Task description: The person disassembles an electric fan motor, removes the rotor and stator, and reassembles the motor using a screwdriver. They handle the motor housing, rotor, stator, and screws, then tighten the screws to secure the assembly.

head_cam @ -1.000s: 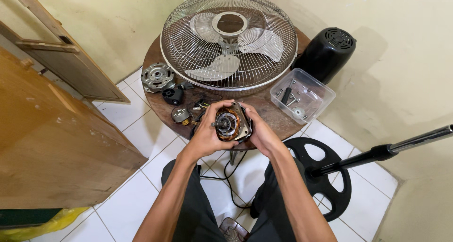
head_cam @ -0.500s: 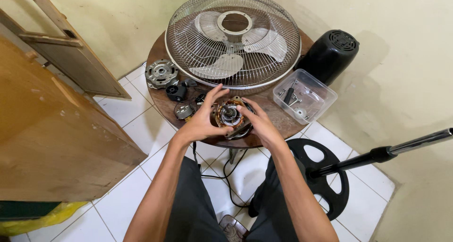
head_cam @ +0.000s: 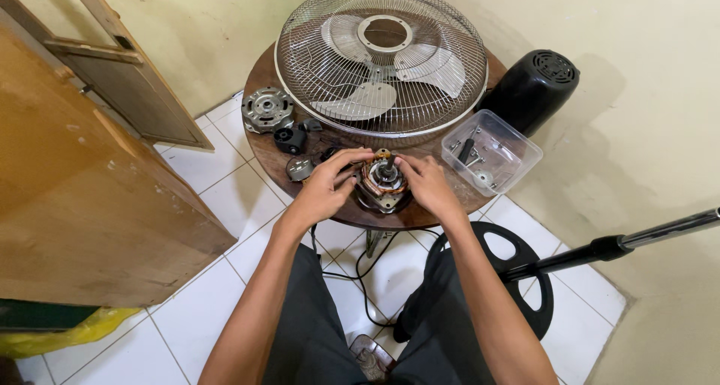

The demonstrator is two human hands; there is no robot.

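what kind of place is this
Likely a corner of a home used for fan repair: white tiled floor, small round wooden table carrying a wire fan guard, both hands on a copper-wound motor.

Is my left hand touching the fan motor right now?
Touching. The head view shows the left hand with fingers wrapped against the fan motor, no gap.

motor (head_cam: 384, 181) on table (head_cam: 270, 148), cage (head_cam: 381, 58) behind
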